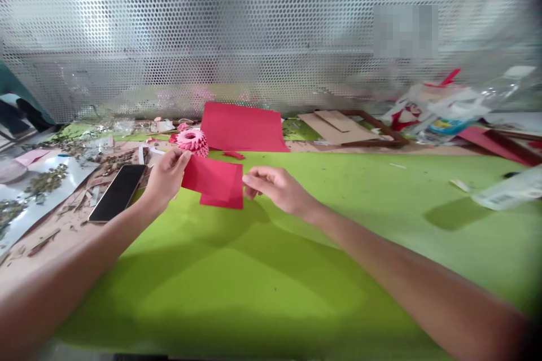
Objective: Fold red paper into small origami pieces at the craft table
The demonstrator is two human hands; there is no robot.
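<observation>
Two hands are in view above a green-topped table (271,287). The left hand (166,177) pinches a red paper sheet (207,176) between thumb and fingers; that sheet overlaps a second red sheet (228,201). The right hand (277,190) is released, half-open, its fingertips (249,180) just beside the sheets. A black smartphone (117,193) lies left of the left hand. Beyond stand a pink folded-paper rosette (192,142), a large red sheet (242,127), and cardboard pieces (336,127), before a perforated metal screen (169,28).
</observation>
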